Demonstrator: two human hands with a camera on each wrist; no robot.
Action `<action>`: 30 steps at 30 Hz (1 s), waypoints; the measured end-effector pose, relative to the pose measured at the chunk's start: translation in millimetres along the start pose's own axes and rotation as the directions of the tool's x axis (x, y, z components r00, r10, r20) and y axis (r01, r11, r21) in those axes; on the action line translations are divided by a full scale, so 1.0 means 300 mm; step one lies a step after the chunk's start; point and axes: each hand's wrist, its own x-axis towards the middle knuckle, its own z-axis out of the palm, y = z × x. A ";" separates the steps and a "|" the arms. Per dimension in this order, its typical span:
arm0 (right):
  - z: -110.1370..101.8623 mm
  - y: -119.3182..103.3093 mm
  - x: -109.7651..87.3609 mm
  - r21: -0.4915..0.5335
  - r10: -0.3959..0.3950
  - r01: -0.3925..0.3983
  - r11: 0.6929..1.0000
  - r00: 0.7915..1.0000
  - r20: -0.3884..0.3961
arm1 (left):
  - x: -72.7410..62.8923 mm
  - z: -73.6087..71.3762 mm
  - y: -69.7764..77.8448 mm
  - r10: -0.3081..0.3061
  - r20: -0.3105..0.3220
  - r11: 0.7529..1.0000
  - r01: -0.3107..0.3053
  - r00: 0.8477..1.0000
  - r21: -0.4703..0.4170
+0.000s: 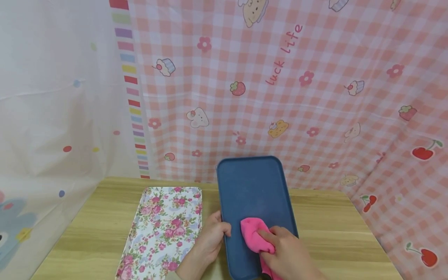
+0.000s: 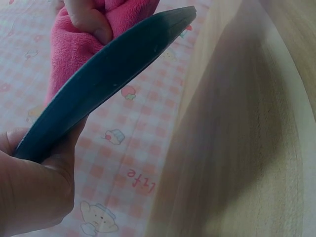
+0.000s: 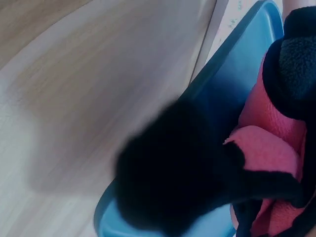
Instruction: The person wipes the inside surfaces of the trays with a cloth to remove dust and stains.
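A dark blue rectangular tray (image 1: pixel 253 186) with a raised rim is held tilted up over the table. My left hand (image 1: pixel 212 237) grips its left edge, and the left wrist view shows the tray (image 2: pixel 106 74) edge-on between thumb and fingers. With bent fingers my right hand (image 1: pixel 288 251) holds a bunched pink cloth (image 1: pixel 257 235) against the tray's inner face. The fluffy cloth (image 2: pixel 74 54) also shows behind the tray in the left wrist view. In the right wrist view, a blurred dark shape (image 3: pixel 168 173) covers part of the tray (image 3: pixel 237 59).
A white tray with pink flowers (image 1: pixel 168 229) lies on the wooden table (image 1: pixel 332 229), left of the blue tray. A pink checked curtain (image 1: pixel 217 97) hangs behind and on the right; a white cloth (image 1: pixel 52 116) hangs on the left.
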 end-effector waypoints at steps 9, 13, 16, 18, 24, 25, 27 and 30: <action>0.013 -0.003 -0.004 -0.031 -0.211 0.212 0.977 0.977 0.018 | -0.003 0.003 0.002 0.011 -0.013 1.000 -0.010 1.000 0.028; 0.011 0.002 -0.004 -0.035 -0.285 0.286 0.958 0.958 0.024 | -0.005 0.003 0.002 0.006 -0.009 0.999 -0.005 1.000 0.041; 0.006 0.008 -0.002 -0.040 -0.330 0.330 0.943 0.944 0.019 | -0.004 0.001 0.002 0.000 -0.002 0.999 0.001 1.000 0.041; 0.001 0.013 -0.001 -0.046 -0.347 0.348 0.936 0.938 0.022 | -0.003 -0.001 0.002 -0.007 0.001 0.999 0.007 1.000 0.038; -0.023 0.042 -0.005 -0.090 -0.361 0.363 0.927 0.932 0.033 | -0.006 -0.002 0.004 -0.016 0.001 0.999 0.016 1.000 0.031; -0.027 0.048 -0.007 -0.097 -0.360 0.361 0.927 0.932 0.034 | -0.007 -0.002 0.004 -0.015 -0.001 0.999 0.015 1.000 0.028; -0.036 0.064 -0.012 -0.108 -0.349 0.351 0.930 0.936 0.040 | -0.008 -0.001 0.006 -0.016 0.000 1.000 0.016 1.000 0.020; -0.051 0.085 -0.020 -0.130 -0.321 0.325 0.937 0.946 0.055 | -0.008 -0.001 0.007 -0.018 0.002 1.000 0.018 1.000 0.011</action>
